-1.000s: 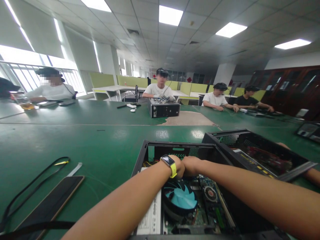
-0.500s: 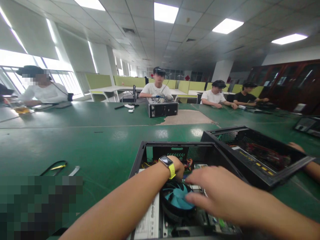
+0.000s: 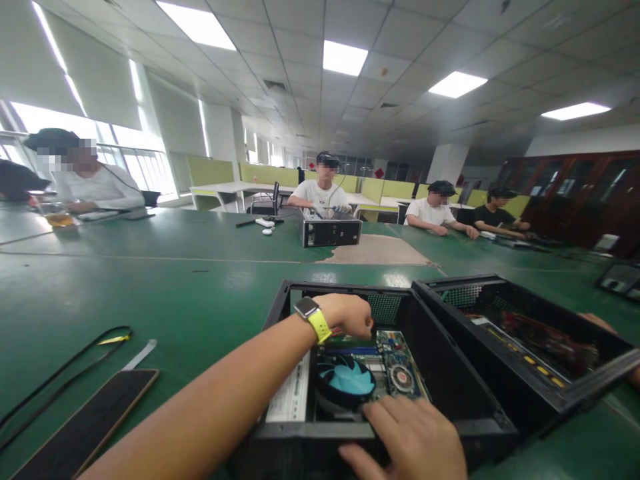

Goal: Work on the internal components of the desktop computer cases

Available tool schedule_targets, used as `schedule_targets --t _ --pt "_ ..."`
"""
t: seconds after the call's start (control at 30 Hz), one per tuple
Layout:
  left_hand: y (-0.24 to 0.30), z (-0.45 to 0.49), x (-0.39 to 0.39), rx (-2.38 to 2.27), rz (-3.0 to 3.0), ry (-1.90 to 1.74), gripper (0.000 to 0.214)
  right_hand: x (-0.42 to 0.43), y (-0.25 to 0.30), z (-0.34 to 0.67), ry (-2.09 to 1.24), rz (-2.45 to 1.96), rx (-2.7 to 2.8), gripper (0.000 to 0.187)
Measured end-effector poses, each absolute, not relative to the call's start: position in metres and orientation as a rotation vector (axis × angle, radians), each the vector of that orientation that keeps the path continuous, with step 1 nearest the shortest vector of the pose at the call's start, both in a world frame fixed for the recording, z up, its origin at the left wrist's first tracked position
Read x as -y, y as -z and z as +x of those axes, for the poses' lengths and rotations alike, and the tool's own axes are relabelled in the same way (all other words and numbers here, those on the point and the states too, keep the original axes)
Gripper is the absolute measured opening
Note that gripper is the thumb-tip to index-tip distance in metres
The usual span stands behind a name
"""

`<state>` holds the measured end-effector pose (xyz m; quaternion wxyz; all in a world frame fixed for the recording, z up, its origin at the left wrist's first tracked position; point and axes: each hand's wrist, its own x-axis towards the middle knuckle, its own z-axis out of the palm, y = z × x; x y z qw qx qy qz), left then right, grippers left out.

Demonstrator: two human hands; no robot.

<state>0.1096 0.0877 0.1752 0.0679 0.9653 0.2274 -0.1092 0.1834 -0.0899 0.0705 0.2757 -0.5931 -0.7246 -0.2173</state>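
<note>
An open black computer case (image 3: 287, 303) lies on the green table in front of me, showing a motherboard (image 3: 400, 367) and a blue cooler fan (image 3: 346, 381). My left hand (image 3: 349, 315), with a yellow-strapped watch (image 3: 313, 317) on the wrist, reaches deep inside the case near its far wall; the fingers are curled together, and what they grip is hidden. My right hand (image 3: 407, 440) rests on the near rim of the case, fingers stretched flat over the edge.
A second open case (image 3: 525, 333) stands to the right, with another person's hand (image 3: 597, 325) at it. A phone (image 3: 87, 427) and a black cable (image 3: 65, 363) lie at the left. Several people sit across the table; one has a case (image 3: 330, 232).
My right hand has pulled back out of the case interior to its near rim. My left hand stays at the far end inside. The view has tilted slightly.
</note>
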Motion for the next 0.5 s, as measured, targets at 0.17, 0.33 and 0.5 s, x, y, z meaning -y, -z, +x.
schedule_targets --t 0.17,0.33,0.5 --pt "-0.198 0.061 -0.116 -0.807 2.735 -0.564 0.028 -0.01 -0.088 0.18 0.375 -1.824 2.11 0.046" --pt "-0.163 0.03 -0.13 -1.166 2.357 -1.206 0.025 -0.142 -0.125 0.17 0.252 -2.121 2.032 0.049" --pt "-0.13 0.02 -0.143 -1.283 2.154 -1.414 0.02 -0.2 -0.154 0.131 0.199 -2.153 2.03 0.048"
